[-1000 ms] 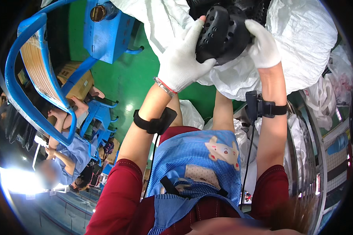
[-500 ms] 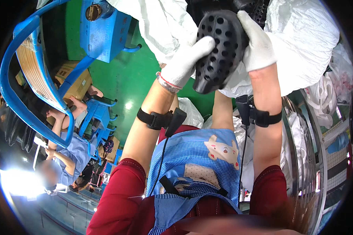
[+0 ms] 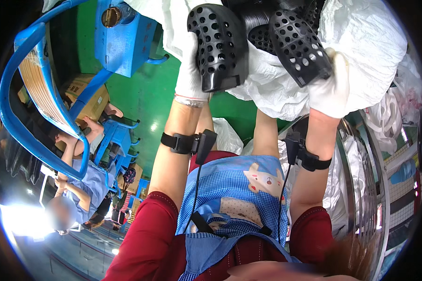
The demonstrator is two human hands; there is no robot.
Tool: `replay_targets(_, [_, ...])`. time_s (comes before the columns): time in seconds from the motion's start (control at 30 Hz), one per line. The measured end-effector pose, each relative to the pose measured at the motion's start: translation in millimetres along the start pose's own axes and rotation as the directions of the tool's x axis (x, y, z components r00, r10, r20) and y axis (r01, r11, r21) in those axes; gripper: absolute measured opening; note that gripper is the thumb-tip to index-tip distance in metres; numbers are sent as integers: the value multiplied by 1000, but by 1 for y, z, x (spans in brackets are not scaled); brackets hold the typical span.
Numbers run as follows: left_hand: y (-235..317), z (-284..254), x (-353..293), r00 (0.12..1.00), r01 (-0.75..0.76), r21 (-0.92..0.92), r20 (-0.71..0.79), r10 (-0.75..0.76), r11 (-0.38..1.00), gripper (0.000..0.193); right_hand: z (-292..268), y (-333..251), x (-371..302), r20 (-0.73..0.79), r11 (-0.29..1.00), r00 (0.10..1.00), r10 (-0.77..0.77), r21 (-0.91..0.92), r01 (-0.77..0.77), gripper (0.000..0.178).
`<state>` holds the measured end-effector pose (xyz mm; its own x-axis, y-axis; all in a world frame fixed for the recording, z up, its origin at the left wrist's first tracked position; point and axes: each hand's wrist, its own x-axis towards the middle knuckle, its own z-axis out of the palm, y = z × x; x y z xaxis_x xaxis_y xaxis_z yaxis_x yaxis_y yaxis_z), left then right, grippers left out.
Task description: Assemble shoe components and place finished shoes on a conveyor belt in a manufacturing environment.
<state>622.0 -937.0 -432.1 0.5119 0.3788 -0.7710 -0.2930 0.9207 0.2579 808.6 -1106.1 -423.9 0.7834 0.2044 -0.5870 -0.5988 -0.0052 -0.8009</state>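
Note:
My left hand [image 3: 190, 75], in a white glove, grips a black perforated plastic shell [image 3: 219, 44] with round holes. A second black perforated shell [image 3: 297, 44] is in my right hand [image 3: 329, 86], also gloved in white, and the two pieces are held apart from each other. Both are raised in front of a large white plastic bag [image 3: 361, 51], in whose open top more black perforated parts [image 3: 260, 28] show. Black straps with cables sit on both my wrists.
A blue metal cart frame [image 3: 33, 93] curves along the left. A blue machine box [image 3: 126, 37] stands on the green floor [image 3: 150, 93]. A seated person in blue [image 3: 79, 187] works at lower left. A metal wire rack [image 3: 361, 178] is at right.
One black piece held by both hands has come apart into two shells, one in each hand. My hands have moved apart, and the view has shifted closer.

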Motion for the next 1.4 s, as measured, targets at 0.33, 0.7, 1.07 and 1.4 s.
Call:
replay_targets(0.33, [-2,0,22,968,-235,420,17,251,877,42,36,-6,-36,416,891,859,299,200,-407,27])
replay_targets(0.7, [-8,-15,15,907,-355,411,-67,416,840,35,68,-1,-86,438,947,842,314,-206,-246,62])
replay_targets(1.07, [-8,-10,-14,786,-449,677,-11,619,583,49,77,26,-103,406,934,875,265,-333,-128,63])
replay_targets(1.4, [12,-27,-51,1000,-4,64,-27,6,998,62,79,18,-83,688,828,692,220,-506,240,61])
